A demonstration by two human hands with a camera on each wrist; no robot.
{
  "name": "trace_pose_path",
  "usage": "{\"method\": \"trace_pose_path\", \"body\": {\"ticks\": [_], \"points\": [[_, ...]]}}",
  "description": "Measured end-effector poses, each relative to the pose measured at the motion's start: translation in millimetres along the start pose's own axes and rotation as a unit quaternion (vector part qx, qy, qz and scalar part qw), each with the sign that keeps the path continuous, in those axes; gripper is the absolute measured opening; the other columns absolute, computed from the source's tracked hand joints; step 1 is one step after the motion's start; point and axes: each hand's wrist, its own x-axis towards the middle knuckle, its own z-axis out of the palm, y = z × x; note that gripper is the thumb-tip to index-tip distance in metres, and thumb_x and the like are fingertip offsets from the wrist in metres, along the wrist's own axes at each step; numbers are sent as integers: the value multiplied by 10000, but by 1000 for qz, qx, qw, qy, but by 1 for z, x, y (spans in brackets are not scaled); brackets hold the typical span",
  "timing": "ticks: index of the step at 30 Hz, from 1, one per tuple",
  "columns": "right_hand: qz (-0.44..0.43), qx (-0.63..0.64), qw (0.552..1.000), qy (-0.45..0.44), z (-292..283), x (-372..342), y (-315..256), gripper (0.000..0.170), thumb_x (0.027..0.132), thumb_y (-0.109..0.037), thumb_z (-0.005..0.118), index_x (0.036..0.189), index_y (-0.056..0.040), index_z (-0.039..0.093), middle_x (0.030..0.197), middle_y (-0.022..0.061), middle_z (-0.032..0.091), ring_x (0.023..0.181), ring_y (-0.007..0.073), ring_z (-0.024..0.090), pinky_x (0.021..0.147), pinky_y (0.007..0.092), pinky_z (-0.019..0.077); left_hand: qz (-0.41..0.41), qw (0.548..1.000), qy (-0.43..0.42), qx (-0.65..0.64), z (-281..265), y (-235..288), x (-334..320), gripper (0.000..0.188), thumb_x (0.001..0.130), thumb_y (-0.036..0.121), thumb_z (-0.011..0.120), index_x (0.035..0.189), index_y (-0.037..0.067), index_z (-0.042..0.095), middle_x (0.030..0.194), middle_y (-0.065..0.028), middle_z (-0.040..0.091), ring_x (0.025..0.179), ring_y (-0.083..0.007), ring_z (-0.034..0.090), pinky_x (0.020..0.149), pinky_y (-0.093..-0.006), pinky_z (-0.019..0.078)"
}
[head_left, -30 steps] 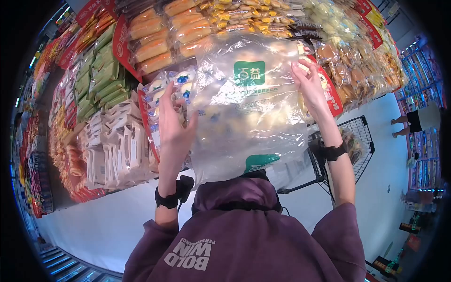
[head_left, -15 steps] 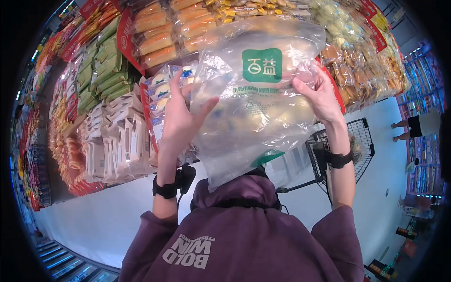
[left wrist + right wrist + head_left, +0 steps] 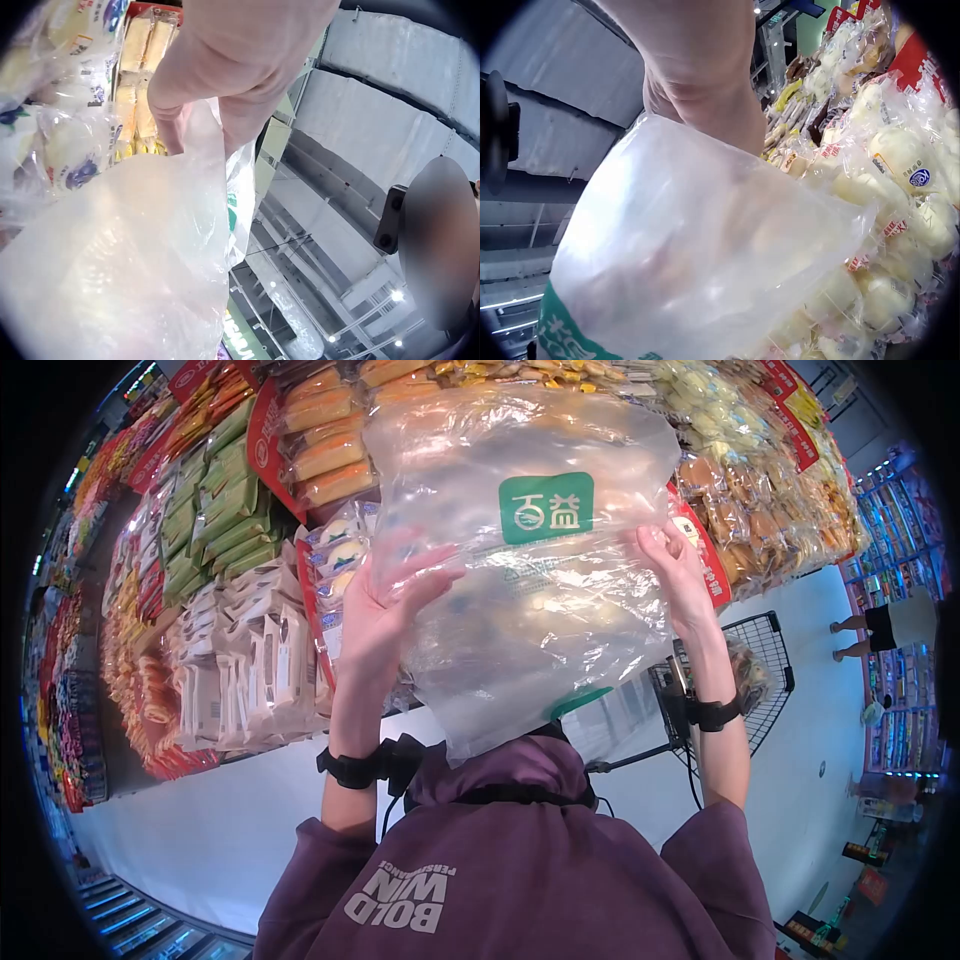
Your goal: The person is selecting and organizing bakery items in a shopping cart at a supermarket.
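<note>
A translucent plastic bag [image 3: 545, 630] with a green printed square [image 3: 545, 510] is spread flat before the chest. My left hand [image 3: 380, 610] is at its left edge, thumb in front and fingers showing faintly through the film. In the left wrist view the plastic [image 3: 135, 240] passes between thumb and finger. At the right edge my right hand [image 3: 682, 575] pinches the film between thumb and fingers. The right wrist view shows the bag [image 3: 682, 232] hanging below that hand [image 3: 705, 75], its fingertips hidden. Wrapped pastries with blueberry prints [image 3: 345, 550] lie behind the left hand.
Beyond the bag, a display holds wrapped long breads [image 3: 325, 450], green packets [image 3: 225, 500], beige packets [image 3: 250, 660] and round buns [image 3: 745, 510]. A black wire cart [image 3: 765, 670] stands at the right on the pale floor. A person [image 3: 885, 622] is farther right.
The bag tilted, then levelled and spread wider to the left. The left hand, spread beside the bag before, now has its edge between thumb and fingers. The right hand moved lower along its edge.
</note>
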Motion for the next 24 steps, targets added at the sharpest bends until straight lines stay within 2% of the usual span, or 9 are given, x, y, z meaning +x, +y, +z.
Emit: {"method": "trace_pose_path", "body": {"ticks": [2,5,10,13,15,17,19,21,24], "points": [[67,-20,996,-53,7,-9,-6,495,894,-200,700,1292,9,493,946,81,705,882,96,662,661,216,520,-4,999,-28,30,4,-3,-2,533,865,42,685,1343,-25,458,1063,-180,690,926,-227,694,819,-289,551],[47,-34,995,-84,6,-11,-3,483,930,-232,651,1298,34,486,982,88,699,899,107,664,687,228,533,-47,992,-85,85,4,-2,-7,469,897,66,650,1324,-26,480,1012,-173,698,865,-227,706,760,-285,568],[64,-3,995,-75,-25,-2,17,253,921,-86,583,1143,30,612,938,77,690,777,111,653,658,242,530,-85,992,-88,31,-9,7,-10,283,957,67,516,1208,-43,590,924,-158,697,777,-203,706,672,-271,577],[57,-6,998,-37,-25,-11,25,181,902,-3,519,1018,0,657,926,69,689,773,102,633,661,228,513,-31,989,-142,28,-30,-12,-7,271,897,-43,450,1002,-34,699,873,-143,699,811,-198,693,744,-287,563],[83,2,995,-57,-26,-15,16,203,881,45,477,901,-22,668,954,66,685,804,100,622,698,221,502,77,970,-160,167,-28,-6,-10,267,809,-100,458,834,-28,714,863,-137,702,856,-207,678,803,-300,539],[14,49,975,-216,-76,13,51,193,863,60,459,843,-29,629,978,92,673,869,118,615,785,252,499,139,944,-173,245,-24,-2,-11,273,737,-139,470,715,-20,715,869,-130,704,893,-215,662,851,-310,513],[-34,-3,974,-223,-69,15,42,194,857,69,445,794,-33,598,1023,104,669,938,138,609,865,282,480,158,934,-183,263,-25,-4,-10,265,682,-162,486,646,-12,701,890,-120,705,925,-220,645,889,-319,485],[-58,-153,983,-77,-52,2,17,205,864,71,435,755,-35,573,1089,103,673,1009,160,602,937,311,445,171,928,-175,283,-25,-4,-12,257,652,-176,496,631,-12,693,928,-124,705,910,-218,653,861,-307,497],[-135,-239,961,-41,-22,-11,-31,175,902,-72,558,1056,-17,618,1201,113,643,1145,205,578,1013,356,414,153,928,-177,289,-22,-5,-15,247,632,-186,507,617,-13,683,968,-127,704,887,-210,661,810,-289,514]]}}
